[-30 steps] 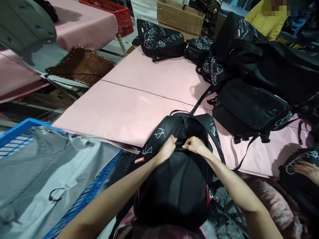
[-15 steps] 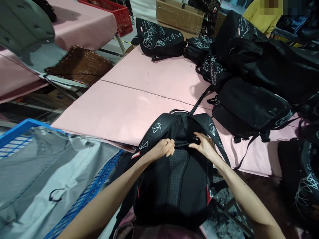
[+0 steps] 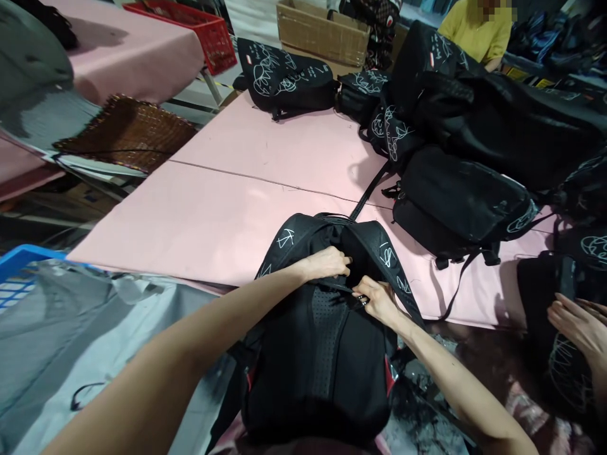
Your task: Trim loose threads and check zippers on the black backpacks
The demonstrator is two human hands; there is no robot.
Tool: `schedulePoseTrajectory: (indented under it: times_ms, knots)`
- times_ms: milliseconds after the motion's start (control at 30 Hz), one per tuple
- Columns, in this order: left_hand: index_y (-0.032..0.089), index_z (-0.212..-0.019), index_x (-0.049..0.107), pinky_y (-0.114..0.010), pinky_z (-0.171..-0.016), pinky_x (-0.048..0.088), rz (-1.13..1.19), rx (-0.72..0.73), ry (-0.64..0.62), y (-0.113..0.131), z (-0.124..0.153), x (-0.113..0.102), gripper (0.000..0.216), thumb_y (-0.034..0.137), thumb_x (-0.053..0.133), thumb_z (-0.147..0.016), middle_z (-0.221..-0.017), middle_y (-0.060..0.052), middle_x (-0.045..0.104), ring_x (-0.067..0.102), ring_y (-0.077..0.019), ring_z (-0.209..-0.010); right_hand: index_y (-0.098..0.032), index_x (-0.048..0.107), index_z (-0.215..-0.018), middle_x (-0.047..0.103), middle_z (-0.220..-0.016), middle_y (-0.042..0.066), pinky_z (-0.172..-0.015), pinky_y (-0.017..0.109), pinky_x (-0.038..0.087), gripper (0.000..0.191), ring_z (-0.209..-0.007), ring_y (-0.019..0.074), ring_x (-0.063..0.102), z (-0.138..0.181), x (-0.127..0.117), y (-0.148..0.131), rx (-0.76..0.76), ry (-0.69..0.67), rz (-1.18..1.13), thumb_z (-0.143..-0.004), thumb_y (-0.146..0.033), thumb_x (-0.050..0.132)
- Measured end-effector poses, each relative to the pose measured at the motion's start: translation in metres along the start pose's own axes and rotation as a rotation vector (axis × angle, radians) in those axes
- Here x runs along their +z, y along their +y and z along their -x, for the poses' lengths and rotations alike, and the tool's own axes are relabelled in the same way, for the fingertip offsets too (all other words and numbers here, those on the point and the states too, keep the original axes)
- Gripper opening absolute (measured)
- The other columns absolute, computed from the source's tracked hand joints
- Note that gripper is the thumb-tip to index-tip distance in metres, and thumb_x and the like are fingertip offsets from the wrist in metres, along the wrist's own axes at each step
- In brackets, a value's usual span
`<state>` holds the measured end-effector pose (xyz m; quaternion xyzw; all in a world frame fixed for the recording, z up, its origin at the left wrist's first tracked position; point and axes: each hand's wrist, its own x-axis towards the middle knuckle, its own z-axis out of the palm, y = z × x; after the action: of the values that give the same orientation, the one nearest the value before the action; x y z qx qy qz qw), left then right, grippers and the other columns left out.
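Observation:
A black backpack (image 3: pixel 294 354) stands with its padded back panel towards me, its top unzipped into a dark opening. White scribbled drawings mark its shoulder straps. My left hand (image 3: pixel 328 262) is at the opening, fingers curled over the fabric inside its upper left part; the fingertips are partly hidden. Lower and to the right, my right hand (image 3: pixel 377 298) pinches the near edge of the opening, with a small shiny metal piece (image 3: pixel 361 300) by its fingertips, perhaps a zip pull.
More black bags (image 3: pixel 462 196) crowd the right and back of the pink table (image 3: pixel 213 208). At left are a blue crate (image 3: pixel 23 253) with grey material and a chair with a woven mat (image 3: pixel 128 129). A co-worker's hand (image 3: pixel 576 325) touches a bag at right. Someone in yellow (image 3: pixel 474 31) is behind.
My left hand has moved up and right, deeper over the opening. The right hand has lowered and closed on the near edge. A co-worker's hands have appeared at the right.

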<state>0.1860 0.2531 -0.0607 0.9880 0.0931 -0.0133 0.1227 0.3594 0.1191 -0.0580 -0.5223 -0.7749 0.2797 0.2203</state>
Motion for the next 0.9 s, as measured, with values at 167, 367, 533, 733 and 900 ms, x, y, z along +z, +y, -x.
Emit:
schedulePoseTrajectory:
  times_ms: [167,367,533,733,900]
  knots:
    - [0.015,-0.07,0.064,-0.029,-0.057,0.032,0.028,-0.026,0.012,0.004,-0.004,0.011,0.017,0.013,0.052,-0.081,-0.091,-0.009,0.063,0.054,-0.0175,-0.075,-0.019,0.064,-0.084,0.056,-0.077,0.0,-0.059,0.019,0.038,0.032,-0.069,0.0104,0.057,-0.003,-0.002,0.0,0.019,-0.023,0.046,-0.071,0.002,0.043]
    - [0.018,-0.08,0.059,-0.026,-0.066,0.037,0.251,-0.302,0.141,0.017,0.008,0.005,0.013,0.011,0.049,-0.081,-0.085,-0.005,0.062,0.054,-0.0172,-0.081,-0.02,0.064,-0.097,0.063,-0.09,0.005,-0.076,0.027,0.045,0.021,-0.083,0.0162,0.061,-0.02,-0.017,0.002,0.015,0.028,0.067,-0.082,-0.014,0.05]
    - [0.019,-0.075,0.057,-0.024,-0.061,0.036,0.447,-0.628,0.221,0.025,0.017,0.006,0.011,0.011,0.05,-0.078,-0.071,-0.001,0.061,0.057,-0.0159,-0.068,-0.019,0.05,-0.119,0.059,-0.108,0.009,-0.087,0.035,0.041,0.041,-0.101,0.0229,0.055,-0.037,-0.04,0.004,0.166,0.157,0.304,-0.082,-0.035,0.058]
    - [0.019,-0.07,0.053,-0.025,-0.058,0.036,0.553,-1.015,0.331,0.037,0.021,0.017,0.007,0.015,0.052,-0.075,-0.065,-0.001,0.061,0.059,-0.0163,-0.062,-0.019,0.06,-0.094,0.059,-0.093,0.005,-0.075,0.028,0.037,0.011,-0.085,0.0179,0.054,-0.064,-0.04,-0.009,0.033,-0.051,0.501,-0.084,-0.023,0.058]
    - [0.02,-0.077,0.051,-0.024,-0.06,0.038,0.641,-1.104,0.432,0.042,0.023,0.019,0.009,0.016,0.057,-0.071,-0.071,-0.001,0.064,0.06,-0.0153,-0.066,-0.018,0.063,-0.086,0.056,-0.091,0.004,-0.074,0.029,0.033,0.006,-0.08,0.0157,0.051,-0.085,-0.035,-0.017,-0.134,-0.204,0.589,-0.082,-0.022,0.062]
